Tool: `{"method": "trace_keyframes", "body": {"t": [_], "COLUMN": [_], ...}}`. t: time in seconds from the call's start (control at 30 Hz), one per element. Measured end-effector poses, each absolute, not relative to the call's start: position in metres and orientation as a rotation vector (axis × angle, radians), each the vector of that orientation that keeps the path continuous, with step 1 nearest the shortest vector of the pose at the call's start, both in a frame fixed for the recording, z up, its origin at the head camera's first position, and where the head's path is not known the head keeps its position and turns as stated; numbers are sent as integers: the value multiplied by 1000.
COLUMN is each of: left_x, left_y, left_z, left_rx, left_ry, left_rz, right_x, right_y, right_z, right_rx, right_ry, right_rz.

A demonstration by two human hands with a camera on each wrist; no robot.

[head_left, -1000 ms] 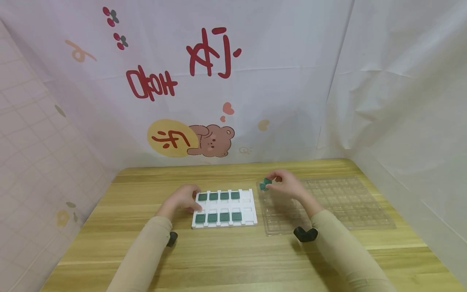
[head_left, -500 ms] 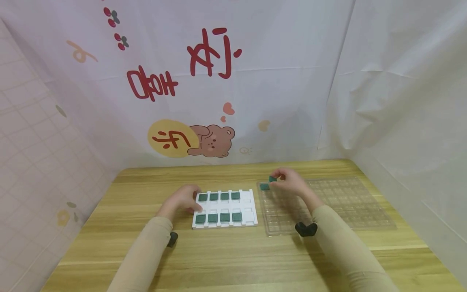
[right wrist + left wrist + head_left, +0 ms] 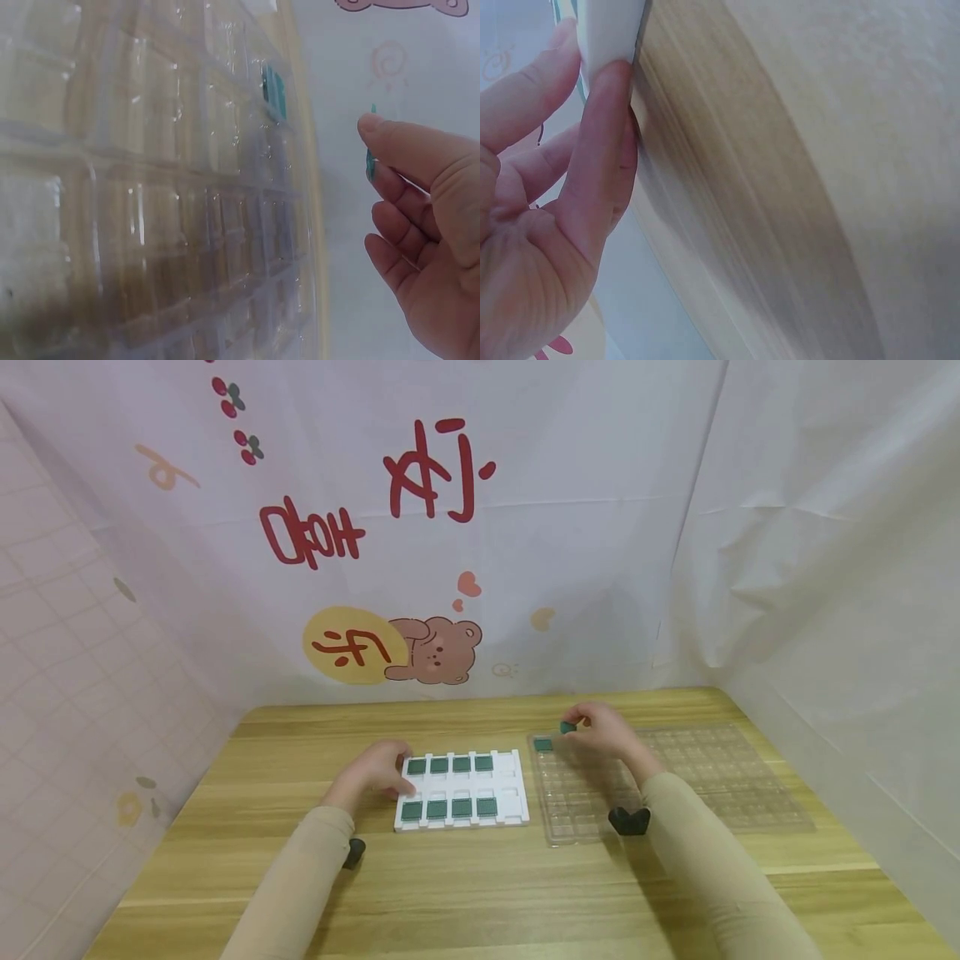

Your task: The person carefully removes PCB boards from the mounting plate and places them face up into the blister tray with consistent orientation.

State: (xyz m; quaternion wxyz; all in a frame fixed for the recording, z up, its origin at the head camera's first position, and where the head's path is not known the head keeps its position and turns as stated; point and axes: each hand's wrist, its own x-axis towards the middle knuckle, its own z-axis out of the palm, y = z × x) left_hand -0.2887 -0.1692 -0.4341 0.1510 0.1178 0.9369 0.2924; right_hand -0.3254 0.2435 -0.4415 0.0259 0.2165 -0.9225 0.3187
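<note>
My right hand (image 3: 606,732) pinches a small green chip (image 3: 567,727) just above the clear blister tray (image 3: 720,793); the filled corner pocket (image 3: 543,744) lies at seven o'clock — my left hand (image 3: 371,770) steadies the white tray (image 3: 517,814).

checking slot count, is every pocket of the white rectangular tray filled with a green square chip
No, the white rectangular tray holds eight green square chips, and its rightmost column sits bare.

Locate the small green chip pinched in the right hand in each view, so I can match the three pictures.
Head: the green chip sits at the right hand's fingertips, above the far left corner of the clear tray.
Left wrist: not in it; only the left hand against the white tray.
Right wrist: seen edge-on behind the fingertips, right of centre.
Shared landmark: the clear tray, with one chip seated in its corner pocket.
</note>
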Motion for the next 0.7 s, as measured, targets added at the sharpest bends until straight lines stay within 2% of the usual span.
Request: {"method": "trace_keyframes", "body": {"t": [0.7], "left_x": [-288], "left_y": [-170], "left_z": [-433], "left_rx": [378], "left_ry": [2692], "left_rz": [821], "right_x": [-330], "right_y": [241], "right_z": [-450], "right_rx": [747], "right_ry": [-2927], "right_rz": [722]}}
